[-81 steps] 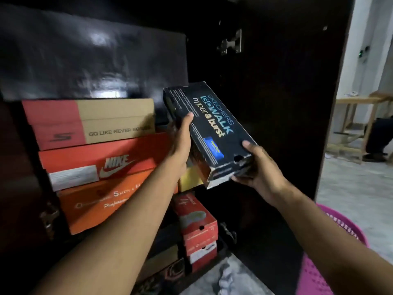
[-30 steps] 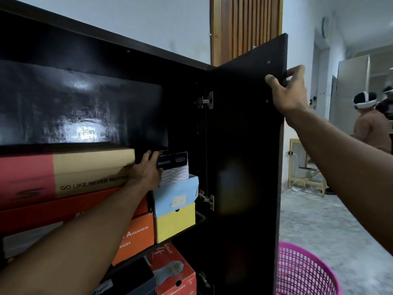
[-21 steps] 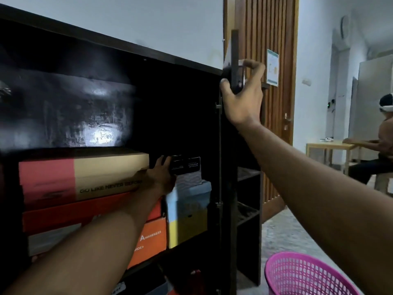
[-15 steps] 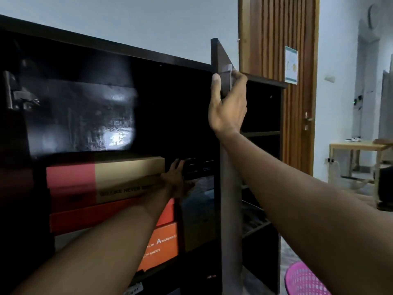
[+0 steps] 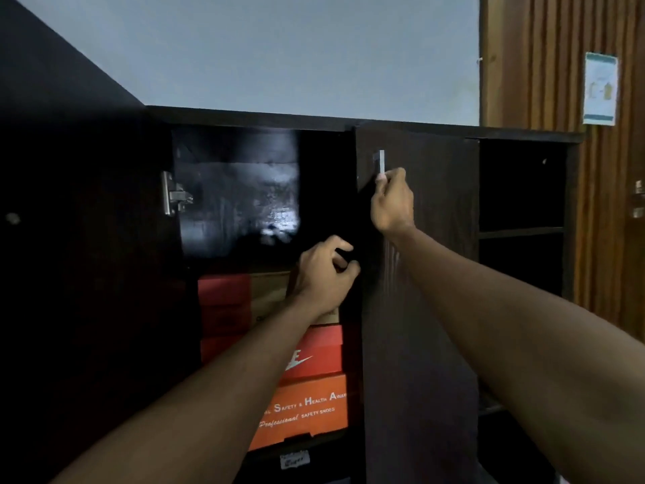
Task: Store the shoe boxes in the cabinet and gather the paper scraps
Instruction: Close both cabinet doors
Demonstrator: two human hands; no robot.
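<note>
The dark cabinet [image 5: 384, 122] holds a stack of shoe boxes: a red and tan box [image 5: 227, 291] on top, a red Nike box [image 5: 321, 354] under it, and an orange safety-shoes box [image 5: 307, 410] below. The cabinet's right door [image 5: 419, 309] is swung nearly closed and hides the boxes behind it. My right hand [image 5: 392, 204] pinches the metal handle [image 5: 381, 161] on that door. My left hand [image 5: 321, 274] hovers in the gap beside the door's edge, fingers curled, holding nothing. No paper scraps are in view.
The left door [image 5: 87, 274] stands wide open, its hinge [image 5: 172, 195] showing. Open dark shelves [image 5: 520, 232] adjoin on the right. Behind them is a slatted wooden door [image 5: 544, 64] with a paper notice [image 5: 600, 89]. A white label [image 5: 295, 461] sits on a lower box.
The black box went onto the right stack. My right hand swung the right door from wide open to nearly closed and moved to its handle. My left hand pulled back from the boxes.
</note>
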